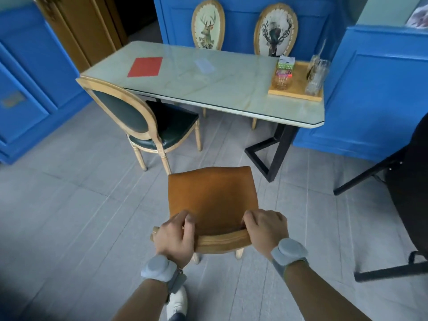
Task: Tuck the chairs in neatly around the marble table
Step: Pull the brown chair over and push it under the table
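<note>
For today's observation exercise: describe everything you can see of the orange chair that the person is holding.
The orange chair has a seat in tan-orange, suede-like fabric and a curved back rail of light wood. It is upright on the grey tiled floor, seat facing the marble table but clear of it, not tucked in. The left hand and right hand each grip the rail. Only two leg tips show below it.

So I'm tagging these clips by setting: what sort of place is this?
Probably a small café or restaurant dining corner: a pale marble-topped table with matching oval-backed chairs with deer prints, a wooden tray of glasses, and a red menu-like card.
</note>
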